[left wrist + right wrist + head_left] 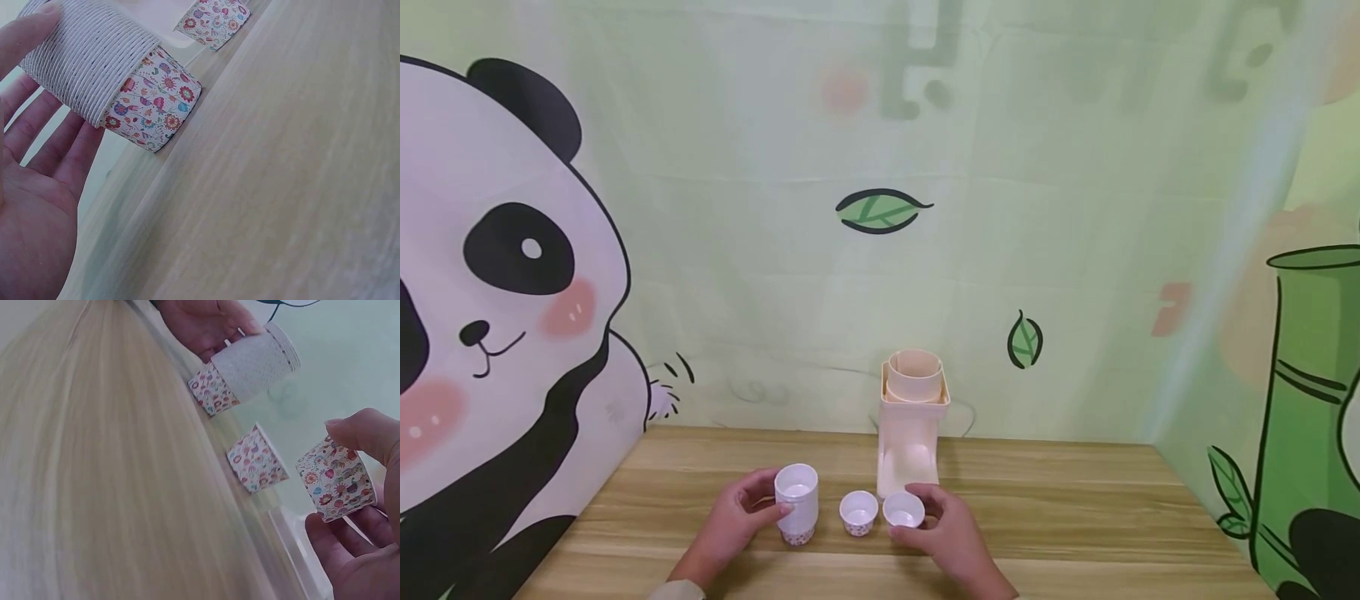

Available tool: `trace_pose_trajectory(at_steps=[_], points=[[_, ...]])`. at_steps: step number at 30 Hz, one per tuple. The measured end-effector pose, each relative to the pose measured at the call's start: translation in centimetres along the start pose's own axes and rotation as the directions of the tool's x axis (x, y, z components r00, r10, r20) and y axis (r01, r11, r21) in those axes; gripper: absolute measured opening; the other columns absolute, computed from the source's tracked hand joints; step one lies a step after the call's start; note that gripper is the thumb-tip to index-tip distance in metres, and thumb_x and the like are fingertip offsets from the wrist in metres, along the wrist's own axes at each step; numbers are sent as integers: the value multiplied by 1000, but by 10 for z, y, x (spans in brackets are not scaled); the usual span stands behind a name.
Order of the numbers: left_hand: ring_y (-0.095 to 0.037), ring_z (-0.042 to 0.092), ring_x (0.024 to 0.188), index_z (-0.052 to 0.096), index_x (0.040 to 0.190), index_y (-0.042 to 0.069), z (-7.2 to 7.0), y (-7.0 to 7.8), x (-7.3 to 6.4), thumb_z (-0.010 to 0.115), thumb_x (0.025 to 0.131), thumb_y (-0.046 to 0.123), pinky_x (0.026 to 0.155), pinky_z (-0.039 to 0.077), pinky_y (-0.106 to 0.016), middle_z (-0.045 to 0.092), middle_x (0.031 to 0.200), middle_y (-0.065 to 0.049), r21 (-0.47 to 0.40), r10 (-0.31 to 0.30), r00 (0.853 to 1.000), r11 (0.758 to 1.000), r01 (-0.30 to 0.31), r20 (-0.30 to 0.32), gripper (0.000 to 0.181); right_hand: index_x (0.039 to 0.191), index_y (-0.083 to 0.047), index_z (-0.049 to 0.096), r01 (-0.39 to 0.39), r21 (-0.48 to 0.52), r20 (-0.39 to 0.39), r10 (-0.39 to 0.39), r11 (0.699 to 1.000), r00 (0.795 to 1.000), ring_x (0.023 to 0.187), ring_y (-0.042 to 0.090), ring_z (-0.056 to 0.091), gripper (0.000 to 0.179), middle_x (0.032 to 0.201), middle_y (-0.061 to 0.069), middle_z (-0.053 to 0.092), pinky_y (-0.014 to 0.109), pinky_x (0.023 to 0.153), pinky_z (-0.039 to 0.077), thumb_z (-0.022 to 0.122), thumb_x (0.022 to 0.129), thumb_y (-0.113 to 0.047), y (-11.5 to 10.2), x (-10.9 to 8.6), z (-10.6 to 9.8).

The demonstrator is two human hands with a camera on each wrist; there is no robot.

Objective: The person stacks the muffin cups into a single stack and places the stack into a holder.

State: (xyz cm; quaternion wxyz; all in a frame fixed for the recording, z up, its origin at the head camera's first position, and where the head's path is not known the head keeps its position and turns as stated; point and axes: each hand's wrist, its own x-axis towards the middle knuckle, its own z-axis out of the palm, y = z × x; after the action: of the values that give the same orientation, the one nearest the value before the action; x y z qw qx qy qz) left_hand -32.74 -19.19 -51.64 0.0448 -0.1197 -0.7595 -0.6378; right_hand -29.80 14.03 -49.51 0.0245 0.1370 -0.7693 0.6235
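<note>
My left hand (736, 518) grips a tall stack of small paper cups (799, 503), thumb on the near side and fingers behind. The stack stands upright; its many rims make a ribbed white wall above the flowered bottom cup (156, 106). Between my hands, a single paper cup (859, 513) with the same flower print stands mouth up on the table. On the right, my right hand (953, 529) pinches another paper cup (337, 478) between thumb and fingers, mouth up and beside the single one.
Just behind the cups stands a pale pink plastic holder (908, 442) with a round tube (915, 379) at its top. The wood-grain table (1075, 500) ends at a green cloth backdrop (760, 250) printed with a panda, leaves and bamboo.
</note>
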Motion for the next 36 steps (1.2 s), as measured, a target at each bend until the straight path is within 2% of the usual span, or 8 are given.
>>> trace_pose_trajectory(at_steps=[6,15,24,36], points=[[-11,67,107,63,133,1,0,1,-1,82,86,11,94,53,-18,70,123,-19,1,-13,1000,1000,13,-8,52,131,10,59,18,39,7,-18,999,1000,110,26,65,64,120,22,69,22,86,59,89,77,-7,-9,1,5],[-10,67,106,62,132,0,1,1,0,82,86,9,95,53,-18,70,122,-19,-1,-1,1000,1000,1,-4,51,131,10,59,42,92,12,-43,995,999,112,26,65,65,122,22,69,22,90,58,89,76,-7,-14,6,14],[-8,67,106,62,132,0,1,0,0,82,86,10,94,53,-18,70,123,-19,-4,-2,1000,1000,2,-3,51,130,10,61,83,110,21,-86,990,996,108,24,67,62,121,23,70,22,89,58,89,77,-7,-21,12,29],[-9,67,107,63,132,0,0,0,0,82,85,10,94,53,-18,70,123,-19,-4,-2,1000,1000,2,-5,52,131,9,60,93,143,23,-97,985,995,107,17,67,62,121,22,70,21,90,57,88,78,-8,-34,22,48]])
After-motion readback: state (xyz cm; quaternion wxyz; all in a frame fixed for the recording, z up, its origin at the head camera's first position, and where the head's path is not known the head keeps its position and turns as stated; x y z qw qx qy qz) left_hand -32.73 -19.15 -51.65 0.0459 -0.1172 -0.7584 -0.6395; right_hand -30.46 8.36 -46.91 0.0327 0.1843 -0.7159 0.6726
